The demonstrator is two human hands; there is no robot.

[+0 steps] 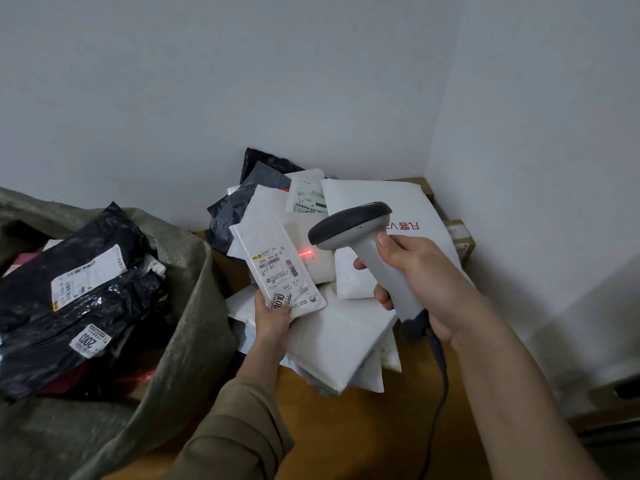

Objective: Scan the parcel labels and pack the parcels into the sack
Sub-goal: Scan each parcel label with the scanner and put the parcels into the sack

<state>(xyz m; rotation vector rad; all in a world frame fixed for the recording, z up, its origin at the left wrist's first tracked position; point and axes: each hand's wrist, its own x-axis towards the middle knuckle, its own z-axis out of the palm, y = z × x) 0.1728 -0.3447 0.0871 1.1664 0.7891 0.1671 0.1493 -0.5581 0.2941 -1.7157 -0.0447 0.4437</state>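
- Parcel (277,268), a slim white padded one with a printed label (281,271) facing up, is held tilted above the pile of parcels (332,337), its lower end pinched in the left hand (272,320).
- Left hand grip: thumb on the label side near the bold "3010" print, fingers curled behind the parcel's lower end; an olive sleeve (235,427) covers the forearm.
- Right hand (412,271) grip: fingers wrapped round the grey handle of a barcode scanner (367,251), thumb laid up the handle, dark head aimed leftward at the held parcel.
- Red scanner light (306,253) falls just beside the held parcel's right edge, on a white parcel of the pile, not on the label's barcodes.
- Scanner's dark cable (440,386) hangs from the handle's base and runs down over the bench.
- Pile of parcels lies on the wooden bench (381,427) under both hands: white padded mailers at the front, a large white one with red lettering (408,226) to the right of the scanner head, dark grey plastic bags (239,206) at the back against the wall.
- Cardboard boxes (459,237) show at the pile's right edge, partly hidden under the large white mailer.
- Sack (194,327), woven and grey-green, stands open to the left of the pile, its rim slumped toward the bench.
- Inside the sack lie black plastic parcels (79,306) with white labels, one label reading "2003" (89,340); something red or maroon shows beneath them, too hidden to name.
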